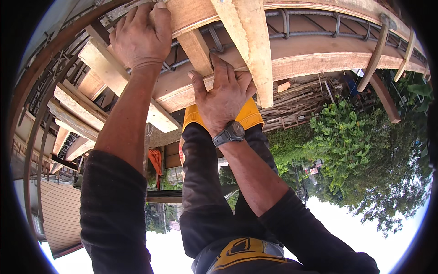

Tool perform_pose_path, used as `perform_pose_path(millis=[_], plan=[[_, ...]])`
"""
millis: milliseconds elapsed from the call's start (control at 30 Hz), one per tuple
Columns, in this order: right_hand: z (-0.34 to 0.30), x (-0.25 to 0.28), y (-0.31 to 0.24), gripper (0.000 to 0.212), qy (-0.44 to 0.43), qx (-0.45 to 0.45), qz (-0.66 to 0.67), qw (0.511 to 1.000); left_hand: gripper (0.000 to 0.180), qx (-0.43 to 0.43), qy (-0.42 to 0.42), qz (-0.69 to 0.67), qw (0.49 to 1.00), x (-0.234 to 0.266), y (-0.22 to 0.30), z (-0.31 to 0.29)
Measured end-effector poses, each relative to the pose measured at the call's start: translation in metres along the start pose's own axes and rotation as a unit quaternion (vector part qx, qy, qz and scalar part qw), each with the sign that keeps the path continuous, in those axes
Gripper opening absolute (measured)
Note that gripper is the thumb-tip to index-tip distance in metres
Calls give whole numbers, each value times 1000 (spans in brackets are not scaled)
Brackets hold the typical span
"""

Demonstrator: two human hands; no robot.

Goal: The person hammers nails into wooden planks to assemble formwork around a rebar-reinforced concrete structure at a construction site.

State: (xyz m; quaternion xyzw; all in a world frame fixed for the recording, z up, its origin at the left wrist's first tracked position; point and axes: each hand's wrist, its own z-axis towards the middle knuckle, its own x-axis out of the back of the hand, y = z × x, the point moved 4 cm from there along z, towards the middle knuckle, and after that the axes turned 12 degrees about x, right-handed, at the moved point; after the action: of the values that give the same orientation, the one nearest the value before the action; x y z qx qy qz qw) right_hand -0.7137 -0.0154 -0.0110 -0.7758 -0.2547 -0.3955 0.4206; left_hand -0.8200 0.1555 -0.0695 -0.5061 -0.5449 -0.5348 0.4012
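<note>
My left hand (141,39) is closed over the far wooden board (194,16), with its fingers curled at the board's edge. Lower and to the right, my right hand (221,98) lies against the near wooden board (315,64). Its thumb and forefinger sit on either side of the lower end of a short wooden block (197,51), which spans the gap between the boards. Steel reinforcing bars (310,29) with bent ties run inside this trough. Just right of my right hand, a wide pale plank (251,41) crosses both boards.
Another crosspiece (155,114) spans the boards on the left, near stacked lumber (75,109). Narrow wooden cleats (376,55) cross the trough at the right. Beneath are my yellow boots (251,114), a pile of scrap wood (301,102) and green bushes (340,141).
</note>
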Motion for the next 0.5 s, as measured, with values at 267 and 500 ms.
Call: perform_pose_path(millis=[267, 500], plan=[[3, 6, -2, 61, -6, 3, -9, 1000, 45, -6, 7, -7, 1000, 1, 2, 1], [6, 94, 61, 49, 109, 122, 147, 975, 44, 20, 3, -14, 1000, 4, 2, -1]])
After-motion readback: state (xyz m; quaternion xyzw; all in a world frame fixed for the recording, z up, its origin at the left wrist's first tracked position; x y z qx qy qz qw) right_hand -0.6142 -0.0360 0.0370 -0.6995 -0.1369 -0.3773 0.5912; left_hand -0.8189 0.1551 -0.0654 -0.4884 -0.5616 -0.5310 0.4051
